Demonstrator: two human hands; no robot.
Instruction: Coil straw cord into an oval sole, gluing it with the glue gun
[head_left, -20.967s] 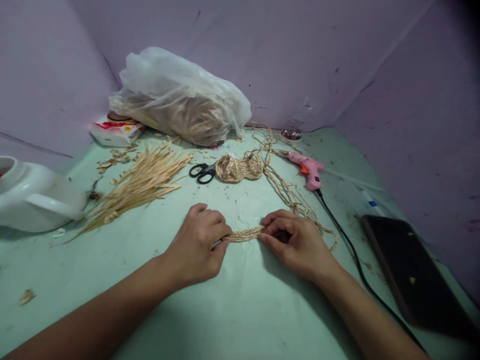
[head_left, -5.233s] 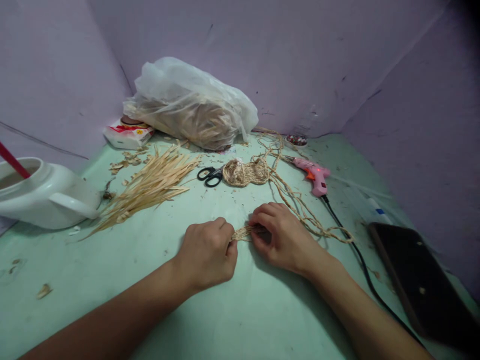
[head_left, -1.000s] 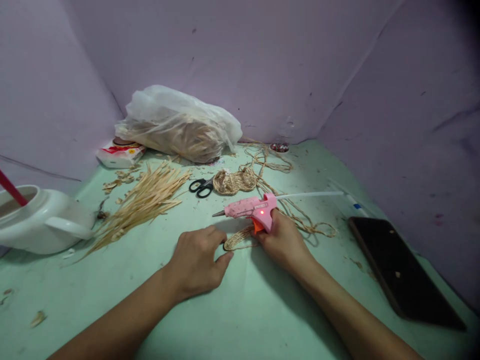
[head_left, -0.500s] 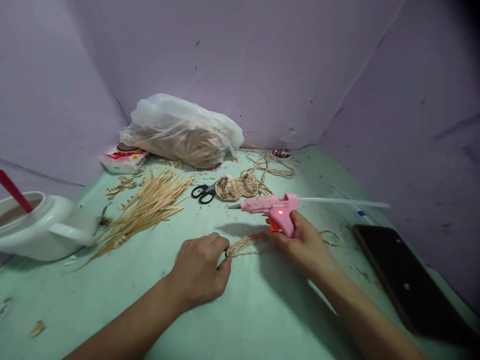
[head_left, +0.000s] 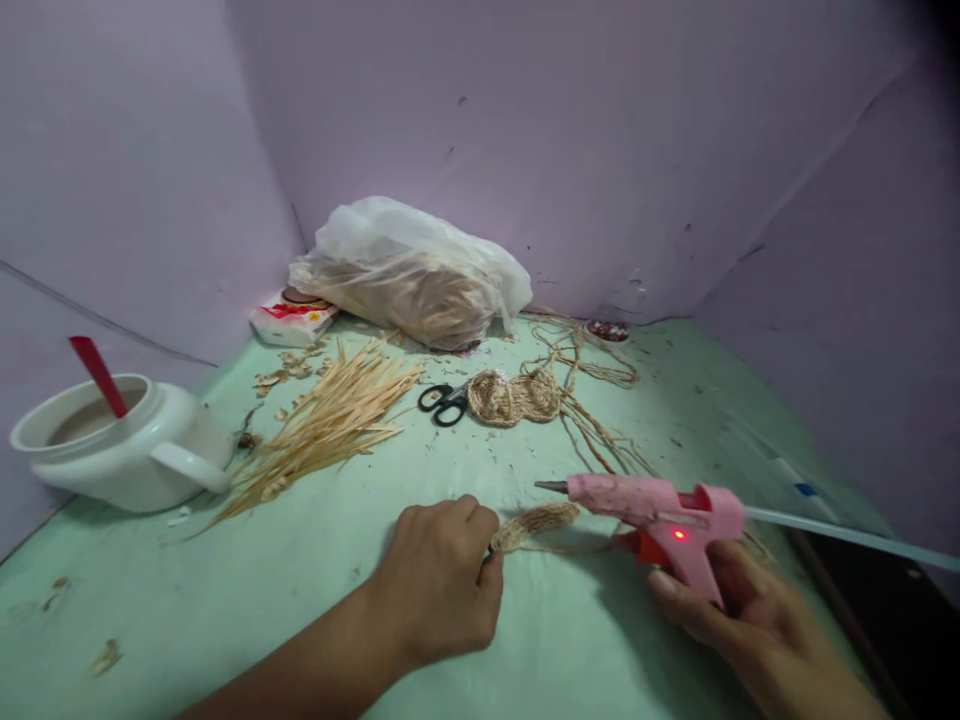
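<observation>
My left hand (head_left: pixel 450 580) is closed on one end of a braided straw strip (head_left: pixel 536 524), pinching it low over the table. From the strip a thin loose strand runs right. My right hand (head_left: pixel 757 620) is wrapped round the grip of a pink glue gun (head_left: pixel 645 505) with an orange trigger and a lit red light. Its metal nozzle points left, above the strip's right end and apart from it. A clear glue stick (head_left: pixel 847 537) sticks out of its back. Beyond the hands lie a coiled braided piece (head_left: pixel 514 396) and black-handled scissors (head_left: pixel 444 404).
A white pot (head_left: pixel 180 435) with a red handle in it stands at left, beside a bundle of dry straw (head_left: pixel 330 420). Behind are a plastic bag (head_left: pixel 420 270), a red-and-white box (head_left: pixel 294 322) and loose cords (head_left: pixel 592 360). A dark phone (head_left: pixel 862 610) lies at right.
My right hand has drawn the glue gun right and nearer, away from the scissors and coiled piece. My left hand keeps its hold on the strip. The view has shifted left.
</observation>
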